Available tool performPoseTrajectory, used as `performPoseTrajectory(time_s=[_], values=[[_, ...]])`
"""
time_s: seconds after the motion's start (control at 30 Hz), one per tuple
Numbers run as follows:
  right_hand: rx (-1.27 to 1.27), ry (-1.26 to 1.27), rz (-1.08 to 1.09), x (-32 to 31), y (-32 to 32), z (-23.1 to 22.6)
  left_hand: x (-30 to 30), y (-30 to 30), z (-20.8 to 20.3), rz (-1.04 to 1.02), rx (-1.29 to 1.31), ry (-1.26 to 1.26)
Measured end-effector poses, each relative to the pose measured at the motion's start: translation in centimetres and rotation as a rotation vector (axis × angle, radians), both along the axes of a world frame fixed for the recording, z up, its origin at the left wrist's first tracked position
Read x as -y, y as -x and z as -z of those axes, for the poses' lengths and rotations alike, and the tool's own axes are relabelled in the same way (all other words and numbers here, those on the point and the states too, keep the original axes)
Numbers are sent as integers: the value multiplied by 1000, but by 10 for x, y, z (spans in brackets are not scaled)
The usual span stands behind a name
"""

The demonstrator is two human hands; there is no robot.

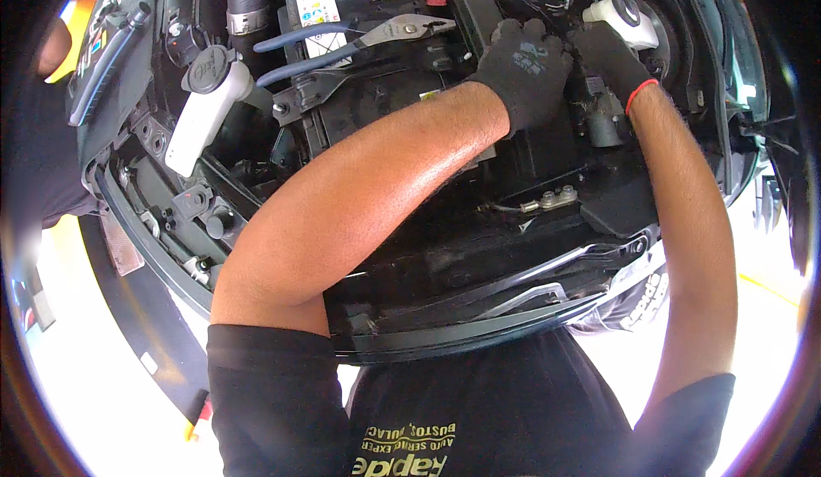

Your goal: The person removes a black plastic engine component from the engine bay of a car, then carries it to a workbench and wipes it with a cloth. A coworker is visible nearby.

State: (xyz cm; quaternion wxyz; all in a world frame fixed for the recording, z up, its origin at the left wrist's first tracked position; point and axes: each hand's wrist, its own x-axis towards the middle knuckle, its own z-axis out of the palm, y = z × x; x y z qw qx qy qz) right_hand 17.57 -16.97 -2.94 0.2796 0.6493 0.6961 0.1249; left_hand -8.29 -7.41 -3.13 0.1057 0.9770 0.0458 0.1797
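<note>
Right of the battery [321, 5], your right hand [609, 56] partly covers the white fluid reservoir [633, 30], your left hand [526, 73] nearby; you cannot tell what either grip holds. Expect light, stiff, slick plastic; hold its sides.

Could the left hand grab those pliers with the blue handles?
Probably yes. The gloved left hand is close by, just to the right of the blue-handled pliers, and nothing seems to lie over them.
</note>
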Motion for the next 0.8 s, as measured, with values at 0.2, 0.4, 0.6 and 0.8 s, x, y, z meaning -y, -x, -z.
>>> performPoseTrajectory(time_s=[0.2,0.4,0.6,0.8], values=[[126,91,100,-7,13,30,2,0,3,-17,-6,32],[-96,39,149,6,10,30,1,-2,0,39,68,6],[-363,39,182,-6,52,-65,-70,19,-85,124,-420,234],[-617,-95,137,3,28,-131,-137,44,-127,-78,-10,259]])
